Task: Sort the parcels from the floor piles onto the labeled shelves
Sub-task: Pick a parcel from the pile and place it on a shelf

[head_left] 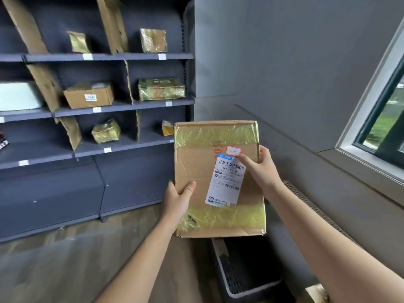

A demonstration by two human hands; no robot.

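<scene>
Brown cardboard banded with yellowish tape fills the centre of the frame: a box (218, 182) held up in the air by both hands. The left hand (178, 199) grips its left edge, thumb on the front, fingers hidden behind. The right hand (263, 169) grips the right edge, thumb just beside a red-edged sticker (233, 151) above the white label (227, 182). Dark shelves (131, 106) at the left carry smaller parcels (88, 97). A window (380, 127) shows at the right.
</scene>
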